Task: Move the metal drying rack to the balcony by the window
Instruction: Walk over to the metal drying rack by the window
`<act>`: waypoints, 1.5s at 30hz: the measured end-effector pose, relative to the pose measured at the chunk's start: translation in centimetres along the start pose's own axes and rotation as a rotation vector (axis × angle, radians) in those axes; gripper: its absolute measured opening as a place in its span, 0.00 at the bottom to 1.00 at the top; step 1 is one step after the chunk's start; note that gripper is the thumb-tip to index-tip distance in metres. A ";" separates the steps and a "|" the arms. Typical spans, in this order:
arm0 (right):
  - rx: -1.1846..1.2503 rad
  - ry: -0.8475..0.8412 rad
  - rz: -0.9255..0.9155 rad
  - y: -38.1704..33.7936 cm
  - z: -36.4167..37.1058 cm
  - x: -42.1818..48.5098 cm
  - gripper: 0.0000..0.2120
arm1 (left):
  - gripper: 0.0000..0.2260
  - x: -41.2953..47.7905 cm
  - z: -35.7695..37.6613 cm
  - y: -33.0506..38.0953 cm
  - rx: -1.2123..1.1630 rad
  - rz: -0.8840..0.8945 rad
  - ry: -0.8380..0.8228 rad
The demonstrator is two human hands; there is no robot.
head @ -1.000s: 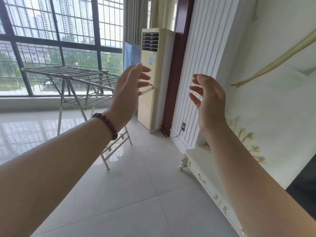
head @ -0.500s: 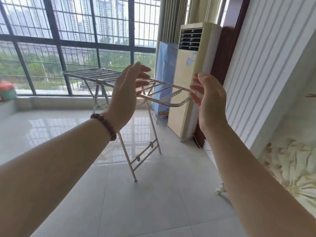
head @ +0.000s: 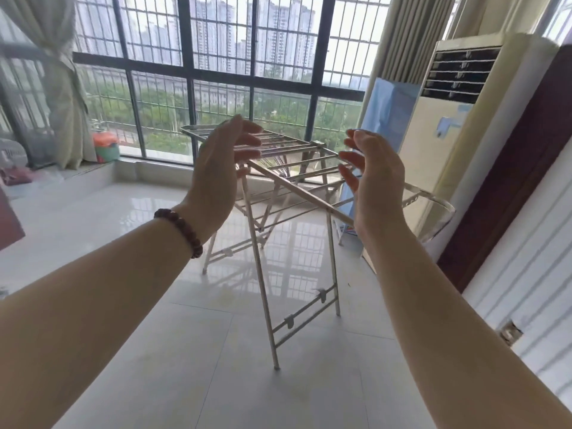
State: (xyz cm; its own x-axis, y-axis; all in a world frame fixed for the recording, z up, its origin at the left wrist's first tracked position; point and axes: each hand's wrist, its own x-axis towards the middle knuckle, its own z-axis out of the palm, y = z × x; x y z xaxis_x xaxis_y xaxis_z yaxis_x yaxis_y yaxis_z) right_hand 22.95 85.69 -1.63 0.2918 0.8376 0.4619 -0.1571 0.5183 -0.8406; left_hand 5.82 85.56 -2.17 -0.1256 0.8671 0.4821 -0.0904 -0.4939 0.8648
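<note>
A: Where does the drying rack (head: 297,193) stand?

B: On glossy white floor tiles (head: 192,366) before the barred window (head: 216,72), thin metal tubes unfolded.

A: And the hands?

B: The left hand (head: 216,168) and right hand (head: 374,181) hover with fingers spread, holding nothing.

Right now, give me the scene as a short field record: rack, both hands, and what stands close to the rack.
rack: metal drying rack, unfolded, standing on the tiled floor in front of the window
left hand: left hand raised, open, fingers spread, holding nothing
right hand: right hand raised, open, palm facing the left, holding nothing
contact: neither hand grips the rack
right of rack: standing air conditioner, close to the rack's curved end bar
left side: tied curtain
</note>
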 end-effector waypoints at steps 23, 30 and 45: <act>0.011 0.032 -0.014 23.6 21.5 27.6 0.05 | 0.13 36.2 -12.3 -18.6 0.020 -0.001 -0.079; -0.003 0.031 -0.028 30.3 26.4 35.1 0.05 | 0.13 44.7 -14.5 -24.4 0.020 0.003 -0.095; -0.054 0.056 -0.008 39.5 32.2 48.1 0.07 | 0.10 60.2 -15.6 -33.3 -0.056 -0.021 -0.174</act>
State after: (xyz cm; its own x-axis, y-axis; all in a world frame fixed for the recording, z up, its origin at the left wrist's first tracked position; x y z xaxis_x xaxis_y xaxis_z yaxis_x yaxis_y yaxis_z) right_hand 0.44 152.00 -3.55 0.3455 0.8218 0.4531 -0.1036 0.5133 -0.8520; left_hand -14.16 153.16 -4.19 0.0490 0.8729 0.4854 -0.1464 -0.4745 0.8680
